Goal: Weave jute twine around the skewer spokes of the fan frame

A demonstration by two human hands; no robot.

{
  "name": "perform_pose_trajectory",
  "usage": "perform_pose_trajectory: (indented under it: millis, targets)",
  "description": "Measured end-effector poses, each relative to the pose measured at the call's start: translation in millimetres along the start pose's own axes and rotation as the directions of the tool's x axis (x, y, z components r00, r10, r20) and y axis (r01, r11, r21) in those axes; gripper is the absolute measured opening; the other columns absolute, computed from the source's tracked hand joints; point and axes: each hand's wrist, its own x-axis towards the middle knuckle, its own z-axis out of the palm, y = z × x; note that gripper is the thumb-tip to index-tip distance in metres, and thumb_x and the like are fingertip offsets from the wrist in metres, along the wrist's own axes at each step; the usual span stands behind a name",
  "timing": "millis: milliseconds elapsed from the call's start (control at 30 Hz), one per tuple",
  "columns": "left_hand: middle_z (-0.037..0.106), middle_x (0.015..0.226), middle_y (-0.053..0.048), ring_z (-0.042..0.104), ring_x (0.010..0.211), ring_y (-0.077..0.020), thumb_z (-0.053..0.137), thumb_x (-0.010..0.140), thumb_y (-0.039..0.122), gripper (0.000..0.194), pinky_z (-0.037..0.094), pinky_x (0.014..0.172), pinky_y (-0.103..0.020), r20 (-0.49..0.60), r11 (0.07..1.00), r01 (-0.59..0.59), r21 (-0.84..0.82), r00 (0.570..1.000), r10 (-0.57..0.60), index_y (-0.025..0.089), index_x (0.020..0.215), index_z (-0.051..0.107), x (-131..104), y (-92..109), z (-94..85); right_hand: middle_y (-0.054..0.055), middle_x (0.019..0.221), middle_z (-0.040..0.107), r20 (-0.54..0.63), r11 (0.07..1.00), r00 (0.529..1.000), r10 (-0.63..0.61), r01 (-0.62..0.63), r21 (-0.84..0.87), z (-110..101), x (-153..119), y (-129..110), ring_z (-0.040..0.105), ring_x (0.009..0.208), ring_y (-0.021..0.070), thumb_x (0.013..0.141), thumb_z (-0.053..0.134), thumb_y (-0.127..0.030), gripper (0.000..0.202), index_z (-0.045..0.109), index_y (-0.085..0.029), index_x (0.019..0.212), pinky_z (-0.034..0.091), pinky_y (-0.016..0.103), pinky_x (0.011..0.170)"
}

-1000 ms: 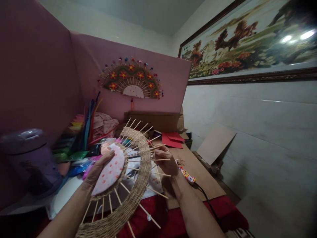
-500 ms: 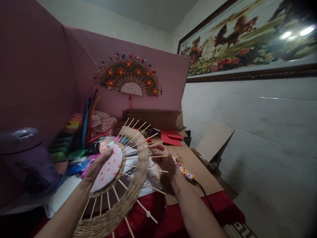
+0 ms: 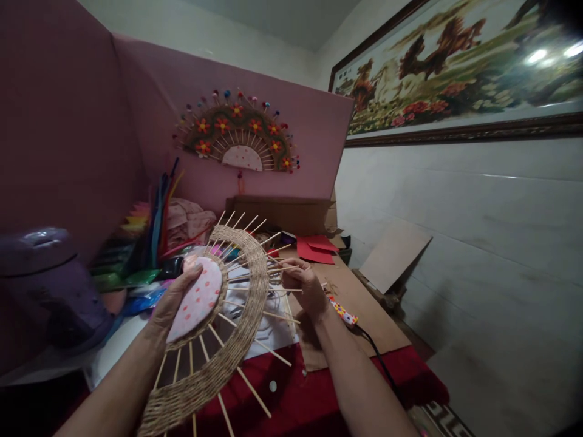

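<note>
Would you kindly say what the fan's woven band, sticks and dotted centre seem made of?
Woven band: probably straw or jute cord, matte, with twisted strands showing. Sticks: likely bare bamboo or wood, pale and straight. Dotted centre: perhaps printed fabric, matte; paper is possible.

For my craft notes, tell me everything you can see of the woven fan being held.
The woven fan has a pale, red-dotted half disc, thin wooden-looking sticks radiating from it, and a brown, cord-like band woven across them, stick ends jutting beyond. It is held tilted, curved side rightward. The left hand grips the half disc, thumb on its face; the right hand is at the outer sticks, grip unclear.
</note>
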Motion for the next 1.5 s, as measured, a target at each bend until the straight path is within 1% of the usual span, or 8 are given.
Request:
perform_pose_trajectory:
  millis: [167, 400, 633, 833, 1000, 1167, 1267, 1500]
  targets:
    - [0.069, 0.063, -0.012, 0.064, 0.048, -0.0212, 0.052, 0.08, 0.019, 0.029, 0.055, 0.047, -0.031, -0.039, 0.998, -0.058, 0.028, 0.997, 0.059, 0.004, 0.104, 0.059, -3, 5, 3.6, -0.006, 0.048, 0.029, -0.088, 0.999, 0.995, -0.05, 0.051, 0.009, -2, 2, 2, 0.019, 0.044, 0.0053, 0.073, 0.055, -0.024, 0.016, 0.066, -0.012, 0.076, 0.016, 0.02, 0.041]
    - [0.069, 0.065, -0.011, 0.064, 0.05, -0.02, 0.053, 0.079, 0.017, 0.018, 0.055, 0.048, -0.03, -0.073, 0.993, -0.114, 0.012, 0.991, 0.115, 0.006, 0.088, 0.063, 0, 9, 0.9, -0.009, 0.046, 0.025, -0.243, 0.992, 0.965, -0.099, 0.116, 0.056, -6, 6, 0, 0.015, 0.041, 0.0036, 0.069, 0.063, -0.027, 0.014, 0.058, -0.015, 0.063, 0.013, 0.018, 0.038]
    - [0.069, 0.065, -0.009, 0.064, 0.049, -0.0173, 0.058, 0.073, 0.012, 0.015, 0.054, 0.047, -0.025, -0.077, 0.977, -0.211, 0.03, 0.974, 0.213, 0.007, 0.086, 0.063, 9, 6, -6.5, -0.009, 0.045, 0.022, -0.219, 0.979, 0.964, -0.153, 0.177, 0.097, -11, 7, 3, 0.013, 0.04, 0.0034, 0.07, 0.065, -0.024, 0.021, 0.05, -0.016, 0.058, 0.01, 0.018, 0.037]
    - [0.069, 0.066, -0.012, 0.065, 0.051, -0.0219, 0.054, 0.078, 0.02, 0.022, 0.056, 0.048, -0.033, -0.049, 0.993, -0.109, -0.053, 0.993, 0.107, 0.006, 0.092, 0.062, 2, 6, -3.8, -0.01, 0.044, 0.021, -0.139, 0.991, 0.986, -0.088, 0.101, 0.087, -8, 5, 4, 0.013, 0.04, 0.003, 0.073, 0.062, -0.024, 0.019, 0.054, -0.014, 0.059, 0.011, 0.018, 0.038]
    - [0.069, 0.063, -0.011, 0.065, 0.049, -0.0212, 0.049, 0.08, 0.016, 0.025, 0.055, 0.048, -0.032, -0.064, 0.987, -0.11, -0.118, 0.993, 0.103, 0.005, 0.099, 0.06, -5, 7, 4.3, -0.01, 0.043, 0.021, -0.08, 0.997, 0.997, 0.018, -0.012, 0.079, -3, 3, 6, 0.013, 0.039, 0.0032, 0.068, 0.063, -0.023, 0.013, 0.055, -0.016, 0.062, 0.012, 0.019, 0.038]
    - [0.068, 0.062, -0.012, 0.064, 0.047, -0.023, 0.047, 0.081, 0.017, 0.026, 0.054, 0.045, -0.034, -0.036, 0.989, -0.094, -0.117, 0.995, 0.091, 0.004, 0.101, 0.059, -8, 7, 7.5, -0.008, 0.047, 0.033, -0.009, 0.992, 0.992, 0.128, -0.127, 0.023, 1, 0, 12, 0.013, 0.04, 0.002, 0.058, 0.065, -0.016, 0.018, 0.066, -0.013, 0.076, 0.009, 0.019, 0.038]
    - [0.068, 0.06, -0.012, 0.063, 0.046, -0.0228, 0.047, 0.082, 0.018, 0.025, 0.054, 0.044, -0.034, -0.024, 0.989, -0.078, -0.123, 0.997, 0.076, 0.004, 0.099, 0.058, -7, 6, 5.5, -0.007, 0.049, 0.039, -0.007, 0.986, 0.986, 0.166, -0.166, 0.004, 2, 0, 14, 0.017, 0.04, 0.0019, 0.055, 0.065, -0.014, 0.021, 0.069, -0.013, 0.076, 0.01, 0.019, 0.038]
    - [0.069, 0.063, -0.011, 0.064, 0.047, -0.0207, 0.049, 0.081, 0.018, 0.022, 0.055, 0.047, -0.032, -0.014, 0.988, -0.09, -0.127, 0.996, 0.089, 0.005, 0.096, 0.059, -3, 4, 1.3, -0.007, 0.047, 0.039, -0.042, 0.982, 0.983, 0.181, -0.183, -0.053, 4, -1, 13, 0.02, 0.041, 0.0019, 0.055, 0.067, -0.015, 0.02, 0.07, -0.014, 0.075, 0.012, 0.019, 0.039]
